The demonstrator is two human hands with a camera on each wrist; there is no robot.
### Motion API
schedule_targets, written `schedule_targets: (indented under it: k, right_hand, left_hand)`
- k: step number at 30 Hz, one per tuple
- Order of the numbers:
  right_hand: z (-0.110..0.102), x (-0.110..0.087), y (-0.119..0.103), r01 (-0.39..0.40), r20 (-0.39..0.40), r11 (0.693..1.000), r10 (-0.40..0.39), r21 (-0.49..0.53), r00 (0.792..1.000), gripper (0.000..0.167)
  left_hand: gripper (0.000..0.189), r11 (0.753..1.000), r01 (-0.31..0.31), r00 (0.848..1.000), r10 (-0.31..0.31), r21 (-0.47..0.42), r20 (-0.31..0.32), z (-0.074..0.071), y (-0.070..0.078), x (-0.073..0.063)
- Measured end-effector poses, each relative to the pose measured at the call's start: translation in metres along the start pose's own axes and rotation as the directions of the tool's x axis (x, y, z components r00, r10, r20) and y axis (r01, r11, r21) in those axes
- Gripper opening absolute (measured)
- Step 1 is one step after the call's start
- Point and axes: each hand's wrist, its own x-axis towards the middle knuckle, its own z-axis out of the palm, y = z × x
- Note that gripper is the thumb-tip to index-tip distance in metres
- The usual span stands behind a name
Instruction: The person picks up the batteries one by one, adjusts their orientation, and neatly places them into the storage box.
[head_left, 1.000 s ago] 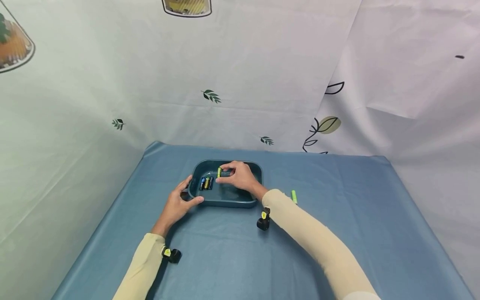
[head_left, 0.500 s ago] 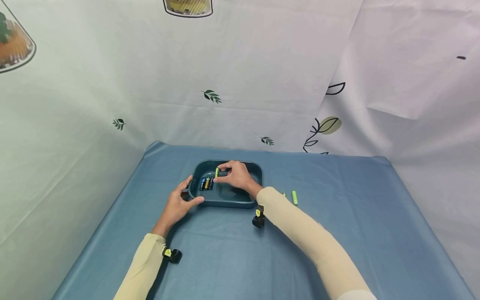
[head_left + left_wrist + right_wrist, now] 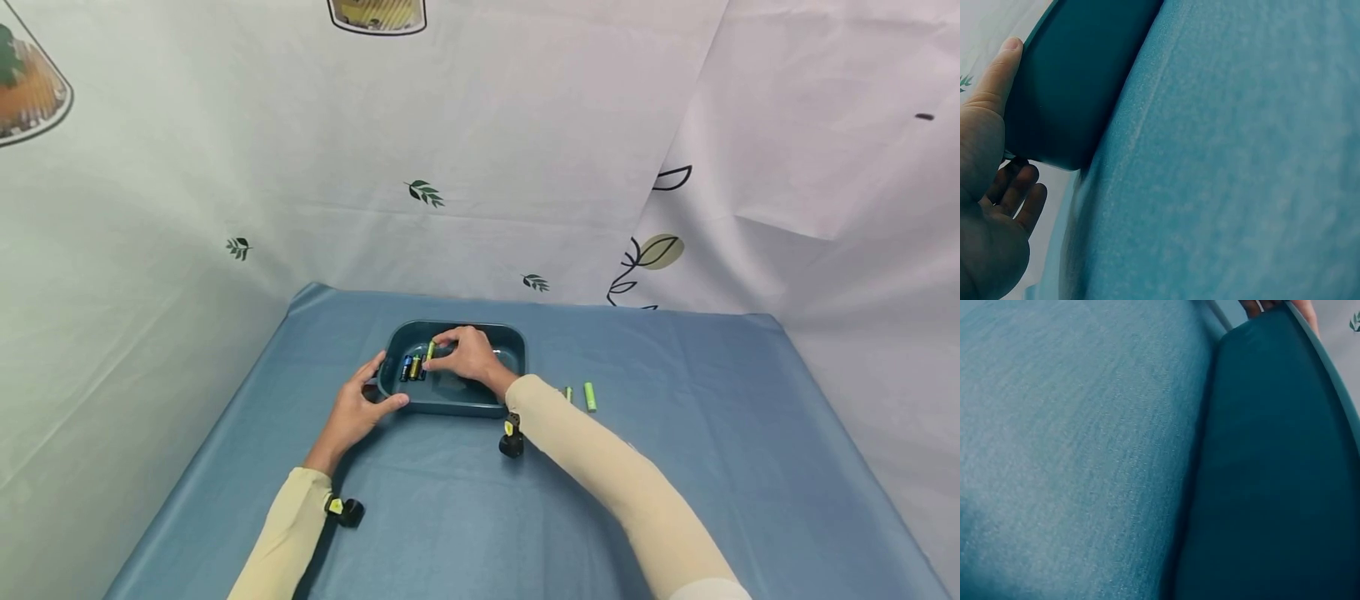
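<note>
A dark teal tray stands toward the back of the table. My left hand holds its left front corner, thumb along the front rim and fingers at the left side; the left wrist view shows the thumb against the tray wall. Inside, a blue battery, a gold one and a dark one lie side by side. Just right of them, my right hand pinches a slim green battery, held tilted between thumb and fingers. The right wrist view shows only the tray's outer wall and left fingers.
Right of the tray, a thicker light-green battery lies on the blue tablecloth. Beside it a slim green battery shows partly behind the right sleeve. A pale printed curtain hangs behind the table.
My right hand has shifted left with the green battery, close to the row in the tray. The sleeve's shift uncovers another green battery on the table. My left hand stays put.
</note>
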Motion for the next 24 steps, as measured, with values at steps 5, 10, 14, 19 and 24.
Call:
schedule_targets:
  k: [5, 10, 14, 19, 24]
  right_hand:
    - [0.006, 0.0, -0.001, -0.036, 0.02, 0.999, 0.037, -0.021, 0.999, 0.05]
    - [0.009, 0.0, -0.001, -0.056, 0.028, 0.998, 0.057, -0.033, 0.998, 0.052]
    - [0.01, -0.001, -0.001, -0.078, 0.024, 0.996, 0.079, -0.051, 0.997, 0.052]
    - [0.01, 0.0, -0.002, -0.105, 0.029, 0.993, 0.107, -0.055, 0.994, 0.052]
    - [0.011, -0.001, -0.003, -0.119, 0.042, 0.991, 0.121, -0.055, 0.992, 0.052]
  left_hand:
    - [0.094, 1.0, 0.005, 1.0, -0.005, -0.003, 0.001, 0.0, 0.0, -0.001]
    - [0.094, 1.0, 0.01, 1.0, -0.01, -0.004, 0.002, 0.0, 0.001, -0.001]
    - [0.093, 1.0, 0.01, 1.0, -0.01, 0.0, 0.0, 0.0, 0.002, -0.001]
    - [0.093, 1.0, -0.002, 1.0, 0.002, 0.001, -0.006, 0.0, 0.002, -0.001]
    - [0.094, 1.0, -0.004, 1.0, 0.004, 0.0, -0.006, 0.0, 0.001, -0.001]
